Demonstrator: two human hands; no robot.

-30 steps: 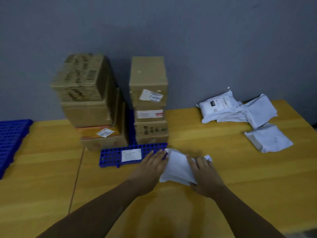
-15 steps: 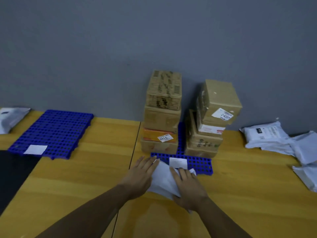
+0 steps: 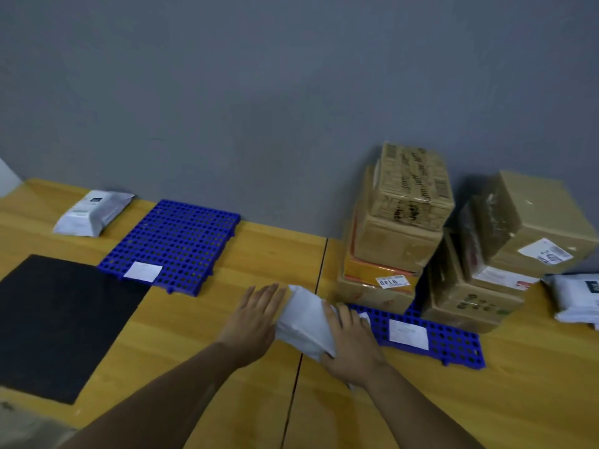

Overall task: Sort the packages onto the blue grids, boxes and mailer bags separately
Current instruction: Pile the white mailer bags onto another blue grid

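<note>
1. Hands first, head view: the left hand (image 3: 256, 315) lies with straight fingers (image 3: 269, 294), flat against the left side of a white mailer bag (image 3: 303, 322).
2. The right hand (image 3: 351, 346) has its fingers laid over the bag's right side with the thumb tucked at the near corner, so it grips the bag.
3. The bag sits between both hands above the seam of the wooden bench (image 3: 194, 335), touching the left end of the near blue grid (image 3: 453, 346).
4. That grid carries a white label (image 3: 407, 333) and two stacks of cardboard boxes (image 3: 398, 241) at its back.
5. A second blue grid (image 3: 181, 241) lies well apart to the left, with only a white slip (image 3: 143, 271) on it.
6. A grey mailer bag (image 3: 92, 212) rests on the bench just left of that grid.
7. Another white mailer bag (image 3: 577, 299) lies at the right edge, beside the boxes.
8. A black mat (image 3: 61, 319) covers the bench's near left part.
</note>
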